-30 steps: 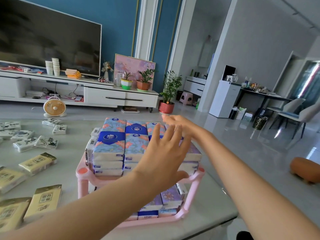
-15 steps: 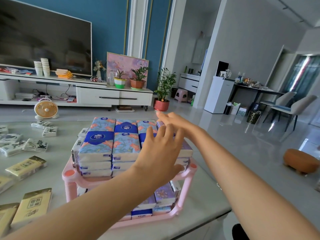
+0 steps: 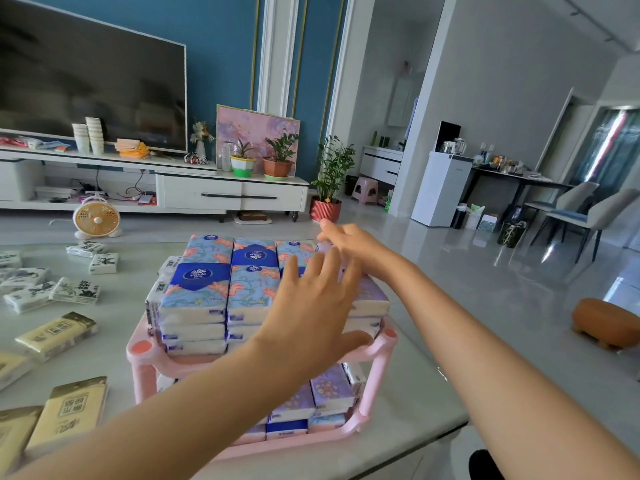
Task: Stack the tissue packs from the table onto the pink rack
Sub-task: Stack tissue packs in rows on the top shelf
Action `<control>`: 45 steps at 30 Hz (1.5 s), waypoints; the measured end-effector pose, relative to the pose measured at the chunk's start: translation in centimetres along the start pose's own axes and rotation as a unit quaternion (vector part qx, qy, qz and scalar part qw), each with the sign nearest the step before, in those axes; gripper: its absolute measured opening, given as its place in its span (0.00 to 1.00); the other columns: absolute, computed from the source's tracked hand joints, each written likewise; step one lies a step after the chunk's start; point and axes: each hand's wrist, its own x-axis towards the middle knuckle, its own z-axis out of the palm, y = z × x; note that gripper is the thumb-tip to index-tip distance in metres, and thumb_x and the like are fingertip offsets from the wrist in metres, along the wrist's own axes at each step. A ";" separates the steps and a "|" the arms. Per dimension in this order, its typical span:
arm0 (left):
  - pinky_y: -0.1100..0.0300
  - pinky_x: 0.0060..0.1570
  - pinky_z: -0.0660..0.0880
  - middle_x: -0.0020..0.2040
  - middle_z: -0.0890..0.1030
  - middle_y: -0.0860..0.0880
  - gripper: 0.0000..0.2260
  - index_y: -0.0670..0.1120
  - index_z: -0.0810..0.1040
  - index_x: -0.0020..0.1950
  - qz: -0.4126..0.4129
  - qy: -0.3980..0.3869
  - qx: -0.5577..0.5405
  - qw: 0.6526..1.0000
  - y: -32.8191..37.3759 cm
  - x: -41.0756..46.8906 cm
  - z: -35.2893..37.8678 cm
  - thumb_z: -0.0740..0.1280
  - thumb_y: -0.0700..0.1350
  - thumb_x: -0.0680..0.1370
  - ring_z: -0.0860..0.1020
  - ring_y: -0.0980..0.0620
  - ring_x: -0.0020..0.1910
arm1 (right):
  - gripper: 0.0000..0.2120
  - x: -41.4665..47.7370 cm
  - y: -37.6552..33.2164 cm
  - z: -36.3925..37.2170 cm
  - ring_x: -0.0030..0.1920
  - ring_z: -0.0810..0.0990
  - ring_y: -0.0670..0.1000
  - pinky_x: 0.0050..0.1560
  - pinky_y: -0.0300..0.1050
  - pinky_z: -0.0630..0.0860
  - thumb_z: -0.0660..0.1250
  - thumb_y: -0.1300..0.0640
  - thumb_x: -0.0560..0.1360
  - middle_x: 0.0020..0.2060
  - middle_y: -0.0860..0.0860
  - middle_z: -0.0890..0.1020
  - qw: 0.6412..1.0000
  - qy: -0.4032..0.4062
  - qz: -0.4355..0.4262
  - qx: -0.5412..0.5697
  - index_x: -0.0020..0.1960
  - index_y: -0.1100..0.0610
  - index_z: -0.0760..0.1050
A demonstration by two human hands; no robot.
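both arms stretched out in front of me, bare forearms coming in from the near left and near right and angling toward each other. my left hand (image 3: 311,306) is the nearer one, back of it facing me, fingers straight and a bit spread, pointing away, thumb sticking out to the right. my right hand (image 3: 349,244) is further out, just past the left fingertips, laid flat, fingers straight, reaching far and left
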 end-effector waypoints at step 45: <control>0.60 0.49 0.67 0.53 0.76 0.47 0.16 0.47 0.69 0.60 -0.332 -0.113 -0.474 0.808 -13.6 -0.7 -0.6 0.49 0.54 0.82 0.76 0.52 0.47 | 0.19 -4.9 -1.0 0.3 0.58 0.69 0.43 0.59 0.37 0.61 0.54 0.48 0.80 0.66 0.48 0.73 0.995 0.050 0.016 0.087 0.68 0.53 0.68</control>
